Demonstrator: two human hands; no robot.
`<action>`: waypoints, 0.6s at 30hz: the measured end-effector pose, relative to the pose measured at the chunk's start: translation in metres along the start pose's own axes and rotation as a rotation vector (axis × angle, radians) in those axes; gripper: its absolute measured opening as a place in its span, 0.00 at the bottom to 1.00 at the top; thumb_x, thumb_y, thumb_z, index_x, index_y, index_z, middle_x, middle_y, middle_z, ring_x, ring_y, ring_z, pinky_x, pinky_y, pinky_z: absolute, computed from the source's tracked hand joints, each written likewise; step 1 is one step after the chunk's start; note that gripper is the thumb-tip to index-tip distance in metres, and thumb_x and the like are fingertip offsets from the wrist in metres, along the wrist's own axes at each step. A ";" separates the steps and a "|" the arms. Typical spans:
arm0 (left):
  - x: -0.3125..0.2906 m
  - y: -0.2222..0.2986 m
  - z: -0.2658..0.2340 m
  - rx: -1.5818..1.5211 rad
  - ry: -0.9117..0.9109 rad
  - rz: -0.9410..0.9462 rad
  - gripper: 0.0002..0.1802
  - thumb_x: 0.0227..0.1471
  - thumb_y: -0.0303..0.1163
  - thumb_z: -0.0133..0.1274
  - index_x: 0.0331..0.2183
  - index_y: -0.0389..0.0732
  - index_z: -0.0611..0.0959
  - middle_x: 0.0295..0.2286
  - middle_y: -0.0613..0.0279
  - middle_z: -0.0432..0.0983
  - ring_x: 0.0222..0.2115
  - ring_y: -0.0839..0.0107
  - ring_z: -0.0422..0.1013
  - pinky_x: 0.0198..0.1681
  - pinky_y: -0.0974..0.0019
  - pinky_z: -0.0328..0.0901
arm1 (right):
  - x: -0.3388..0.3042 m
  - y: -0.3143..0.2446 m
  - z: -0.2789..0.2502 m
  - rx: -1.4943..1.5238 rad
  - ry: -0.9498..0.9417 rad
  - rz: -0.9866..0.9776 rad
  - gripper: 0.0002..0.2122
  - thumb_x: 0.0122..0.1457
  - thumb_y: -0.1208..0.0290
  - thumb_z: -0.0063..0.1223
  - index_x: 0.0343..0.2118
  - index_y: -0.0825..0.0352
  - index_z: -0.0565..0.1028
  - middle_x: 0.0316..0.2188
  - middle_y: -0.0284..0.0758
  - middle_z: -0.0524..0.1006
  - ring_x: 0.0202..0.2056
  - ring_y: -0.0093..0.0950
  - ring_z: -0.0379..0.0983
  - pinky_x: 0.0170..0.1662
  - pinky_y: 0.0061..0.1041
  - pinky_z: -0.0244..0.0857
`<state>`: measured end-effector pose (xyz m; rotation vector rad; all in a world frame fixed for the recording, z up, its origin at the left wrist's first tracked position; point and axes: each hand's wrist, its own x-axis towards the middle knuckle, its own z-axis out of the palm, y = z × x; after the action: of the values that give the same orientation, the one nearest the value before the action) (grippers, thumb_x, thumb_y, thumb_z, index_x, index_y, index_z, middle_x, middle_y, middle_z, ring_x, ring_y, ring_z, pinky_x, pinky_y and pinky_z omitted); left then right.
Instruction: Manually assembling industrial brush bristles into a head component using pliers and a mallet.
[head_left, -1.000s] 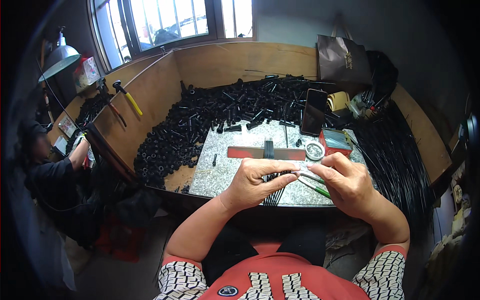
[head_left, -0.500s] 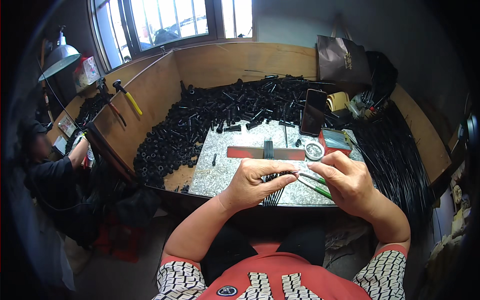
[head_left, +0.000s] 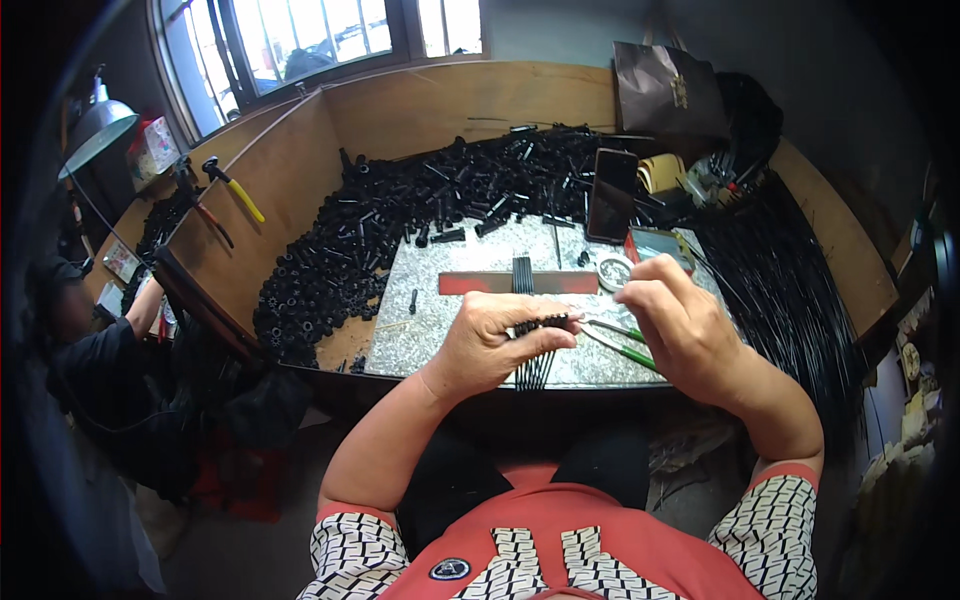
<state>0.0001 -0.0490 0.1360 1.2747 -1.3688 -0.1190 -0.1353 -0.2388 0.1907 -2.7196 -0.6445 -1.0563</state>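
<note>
My left hand [head_left: 485, 340] is closed, thumb and fingers pinching a short dark ridged piece [head_left: 548, 321] above the speckled work board. Beneath that hand runs a row of thin black rods [head_left: 522, 275], lying across a flat red-and-grey bar [head_left: 465, 284]. My right hand [head_left: 685, 325] is raised beside it with bent, drawn-together fingers; whatever they pinch is too small to make out. Between the hands lie pliers with green handles [head_left: 632, 353], resting on the board. A small round white dish [head_left: 613, 268] stands just beyond my right fingertips.
Heaped black tubular parts [head_left: 400, 225] cover the back and left of the bench. A phone [head_left: 610, 195] leans upright behind the dish, by a box [head_left: 660, 243]. Long black rods [head_left: 790, 290] lie at right. Yellow-handled pincers [head_left: 240, 192] hang on the wooden divider; a person [head_left: 100, 350] sits beyond.
My right hand has drawn away from the left fingertips, up toward the dish. The left hand keeps its pinch. The whole view has shifted slightly.
</note>
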 end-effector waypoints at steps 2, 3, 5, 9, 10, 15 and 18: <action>0.000 0.000 0.000 -0.001 -0.018 -0.017 0.13 0.47 0.24 0.59 0.38 0.33 0.82 0.30 0.56 0.81 0.32 0.73 0.77 0.37 0.72 0.71 | -0.001 0.002 0.000 0.002 -0.069 -0.074 0.14 0.47 0.86 0.54 0.40 0.70 0.72 0.31 0.41 0.70 0.28 0.36 0.72 0.27 0.29 0.67; 0.000 -0.002 0.000 0.017 -0.022 0.002 0.13 0.46 0.24 0.60 0.37 0.33 0.82 0.30 0.56 0.81 0.32 0.72 0.77 0.36 0.71 0.71 | 0.001 0.001 0.001 0.025 -0.050 -0.065 0.13 0.46 0.84 0.56 0.37 0.69 0.75 0.30 0.39 0.70 0.28 0.34 0.71 0.27 0.29 0.66; 0.000 -0.006 0.000 0.032 -0.025 0.029 0.13 0.45 0.25 0.60 0.37 0.33 0.82 0.30 0.55 0.81 0.31 0.70 0.77 0.36 0.70 0.72 | 0.004 0.002 0.000 0.000 -0.037 -0.095 0.13 0.45 0.84 0.56 0.37 0.67 0.75 0.29 0.38 0.70 0.28 0.33 0.70 0.28 0.28 0.66; -0.001 -0.007 -0.001 0.063 -0.026 0.029 0.15 0.44 0.27 0.62 0.37 0.33 0.82 0.30 0.55 0.81 0.32 0.70 0.77 0.36 0.70 0.72 | 0.005 0.002 -0.003 -0.044 -0.014 -0.146 0.16 0.42 0.82 0.57 0.37 0.64 0.77 0.28 0.35 0.69 0.28 0.30 0.67 0.28 0.27 0.63; -0.002 -0.007 -0.001 0.062 -0.026 0.027 0.15 0.44 0.27 0.62 0.37 0.33 0.82 0.30 0.55 0.81 0.32 0.70 0.77 0.36 0.70 0.72 | 0.005 0.003 -0.003 -0.033 0.000 -0.157 0.16 0.42 0.82 0.57 0.37 0.63 0.77 0.27 0.34 0.69 0.27 0.30 0.67 0.28 0.27 0.63; 0.002 -0.006 0.000 0.167 -0.035 0.173 0.17 0.42 0.32 0.63 0.36 0.34 0.83 0.30 0.55 0.81 0.31 0.65 0.78 0.35 0.69 0.72 | 0.006 0.002 -0.001 -0.048 -0.016 -0.164 0.13 0.42 0.81 0.56 0.34 0.66 0.76 0.27 0.35 0.69 0.28 0.31 0.67 0.28 0.27 0.62; 0.001 -0.006 0.002 0.186 -0.020 0.162 0.18 0.41 0.33 0.64 0.36 0.35 0.83 0.30 0.55 0.81 0.31 0.63 0.78 0.36 0.67 0.71 | 0.008 -0.002 -0.006 -0.092 -0.081 -0.176 0.11 0.44 0.78 0.55 0.34 0.68 0.75 0.28 0.35 0.69 0.30 0.31 0.67 0.31 0.27 0.62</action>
<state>0.0024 -0.0528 0.1322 1.3121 -1.5225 0.1100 -0.1346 -0.2362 0.2005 -2.8406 -0.8838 -1.0412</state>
